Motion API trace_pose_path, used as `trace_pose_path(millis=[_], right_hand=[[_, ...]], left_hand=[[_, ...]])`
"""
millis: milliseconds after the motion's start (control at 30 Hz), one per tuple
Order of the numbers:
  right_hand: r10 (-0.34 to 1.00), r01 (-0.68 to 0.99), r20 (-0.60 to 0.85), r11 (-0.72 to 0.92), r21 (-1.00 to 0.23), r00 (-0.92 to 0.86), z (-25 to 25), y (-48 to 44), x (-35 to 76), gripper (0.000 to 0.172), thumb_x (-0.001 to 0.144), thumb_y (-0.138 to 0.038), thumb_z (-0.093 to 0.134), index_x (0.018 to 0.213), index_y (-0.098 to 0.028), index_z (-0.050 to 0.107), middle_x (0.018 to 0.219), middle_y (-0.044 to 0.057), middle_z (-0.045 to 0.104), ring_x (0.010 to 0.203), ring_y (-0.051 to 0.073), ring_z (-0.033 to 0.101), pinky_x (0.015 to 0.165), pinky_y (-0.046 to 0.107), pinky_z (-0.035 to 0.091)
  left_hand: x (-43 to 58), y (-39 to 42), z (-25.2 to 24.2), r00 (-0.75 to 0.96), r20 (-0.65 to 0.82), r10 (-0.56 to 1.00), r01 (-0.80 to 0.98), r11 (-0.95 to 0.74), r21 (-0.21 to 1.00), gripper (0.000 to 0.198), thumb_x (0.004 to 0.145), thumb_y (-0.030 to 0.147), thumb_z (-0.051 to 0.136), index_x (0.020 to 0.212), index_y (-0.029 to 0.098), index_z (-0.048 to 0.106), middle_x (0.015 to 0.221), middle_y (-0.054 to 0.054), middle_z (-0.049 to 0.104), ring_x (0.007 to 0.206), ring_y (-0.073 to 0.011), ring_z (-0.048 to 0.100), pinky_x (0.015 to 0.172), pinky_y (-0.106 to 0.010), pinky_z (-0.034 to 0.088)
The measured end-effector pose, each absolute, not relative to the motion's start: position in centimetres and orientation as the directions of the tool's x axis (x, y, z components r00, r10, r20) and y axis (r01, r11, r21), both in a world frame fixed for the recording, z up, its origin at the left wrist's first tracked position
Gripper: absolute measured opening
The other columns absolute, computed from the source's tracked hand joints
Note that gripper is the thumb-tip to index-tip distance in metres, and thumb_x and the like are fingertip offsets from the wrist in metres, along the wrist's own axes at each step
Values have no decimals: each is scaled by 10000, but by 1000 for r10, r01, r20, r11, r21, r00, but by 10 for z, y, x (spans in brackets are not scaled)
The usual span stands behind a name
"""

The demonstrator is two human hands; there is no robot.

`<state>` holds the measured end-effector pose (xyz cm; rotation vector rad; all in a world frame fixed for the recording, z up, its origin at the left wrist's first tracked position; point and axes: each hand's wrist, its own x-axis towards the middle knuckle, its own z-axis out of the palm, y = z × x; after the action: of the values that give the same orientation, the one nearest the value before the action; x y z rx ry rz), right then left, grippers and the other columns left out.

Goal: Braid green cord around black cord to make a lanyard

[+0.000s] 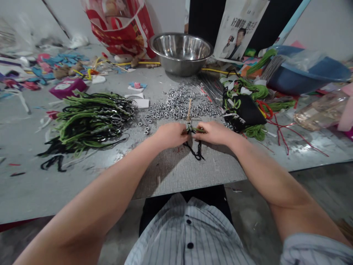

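Close together over the middle of the table, my left hand (173, 135) and my right hand (213, 133) both have their fingers closed on a green and black cord (198, 149). Its black ends hang down below my fingers in a small loop. Between the hands an upright wooden stick (189, 109) rises from a small metal-looking piece (189, 126), whose kind I cannot make out. Just behind my hands lies a spread of small silver metal rings or nuts (176, 105). My fingertips partly hide the cord.
A bundle of green and black cords (91, 121) lies to the left. Behind the rings stands a steel bowl (182, 53), beside a red bag (118, 29). At right are more green cords (256, 133), a blue basin (306, 75) and a clear bottle (317, 110).
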<state>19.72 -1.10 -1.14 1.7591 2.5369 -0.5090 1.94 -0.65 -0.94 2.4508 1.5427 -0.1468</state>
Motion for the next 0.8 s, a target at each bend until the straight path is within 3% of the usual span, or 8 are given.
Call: trace_pose_path(millis=[67, 200, 533, 667, 800], right_hand=[[923, 904, -133, 310, -295, -360, -14, -10, 197, 346, 869, -480, 466, 1018, -199, 602, 862, 70, 655, 755, 190, 560, 595, 272, 304], [930, 875, -1, 346, -337, -368, -19, -8, 197, 302, 891, -380, 474, 1086, -193, 609, 954, 80, 667, 851, 201, 584, 675, 288, 348], [921, 849, 48, 376, -372, -387, -25, -9, 194, 222, 838, -184, 431, 973, -182, 607, 876, 56, 666, 778, 175, 568, 697, 282, 361], [886, 826, 67, 452, -337, -458, -27, -8, 194, 197, 810, -146, 433, 864, -175, 620, 930, 67, 657, 865, 180, 569, 753, 285, 366], [886, 839, 61, 456, -297, -459, -28, -9, 194, 146, 821, -244, 508, 885, -164, 612, 929, 75, 642, 848, 188, 563, 715, 290, 361]], left_hand=[[19, -9, -12, 399, -167, 902, 914, -376, 151, 413, 865, 472, 366, 997, 179, 624, 882, -97, 693, 829, -248, 645, 649, -305, 439], [21, -12, -15, 335, -112, 936, 936, -317, 149, 372, 900, 397, 331, 1072, 189, 588, 949, -102, 694, 896, -256, 653, 728, -337, 468], [24, -13, -18, 350, -88, 933, 927, -332, 174, 348, 885, 248, 330, 1182, 207, 506, 916, -95, 691, 855, -230, 655, 681, -310, 450], [24, -14, -17, 376, -104, 921, 924, -365, 111, 320, 862, 261, 347, 1083, 209, 573, 943, -98, 690, 872, -239, 653, 698, -321, 457], [25, -16, -19, 392, -88, 916, 918, -383, 104, 346, 857, 380, 380, 1050, 185, 589, 924, -114, 689, 879, -271, 654, 715, -352, 475]])
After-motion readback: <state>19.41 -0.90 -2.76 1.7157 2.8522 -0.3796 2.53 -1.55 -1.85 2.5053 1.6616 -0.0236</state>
